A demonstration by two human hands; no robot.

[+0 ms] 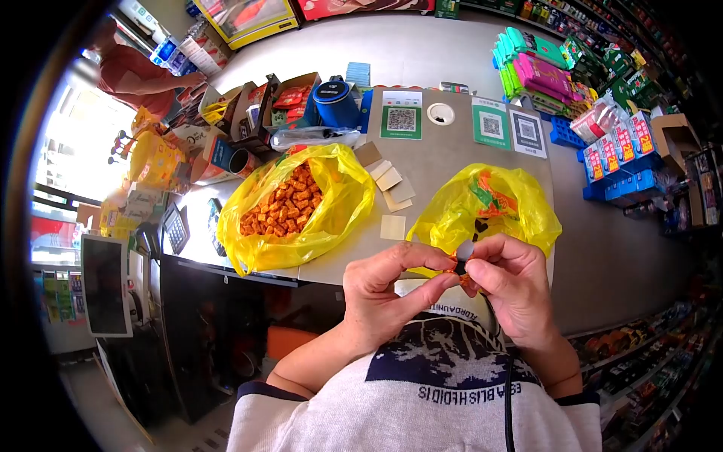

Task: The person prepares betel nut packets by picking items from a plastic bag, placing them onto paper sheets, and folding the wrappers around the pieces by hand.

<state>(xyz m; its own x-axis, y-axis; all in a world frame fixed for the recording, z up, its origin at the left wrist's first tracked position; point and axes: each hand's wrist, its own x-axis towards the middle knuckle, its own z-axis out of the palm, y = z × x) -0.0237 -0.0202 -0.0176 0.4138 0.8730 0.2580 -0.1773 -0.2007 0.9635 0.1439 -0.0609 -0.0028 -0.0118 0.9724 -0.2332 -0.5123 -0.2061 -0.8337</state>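
Observation:
In front of my chest, my left hand (395,285) and my right hand (514,280) meet, thumbs and fingers pinched together. Between them is a small orange-and-dark piece (462,268), mostly covered by the fingertips. A small pale round piece (465,249) stands up by the right fingertips; I cannot make out what it is. Just beyond my hands lies an open yellow plastic bag (527,213) with orange-red wrapper-like pieces (489,194) and dark bits inside. To the left, another yellow bag (350,188) holds many small orange-brown chunks (282,207).
Pale square cards (392,227) lie between the bags. Green QR-code signs (401,117) and a blue canister (336,102) stand farther back on the counter (444,151). A monitor (107,286) is at left; a person in red (135,75) is behind it.

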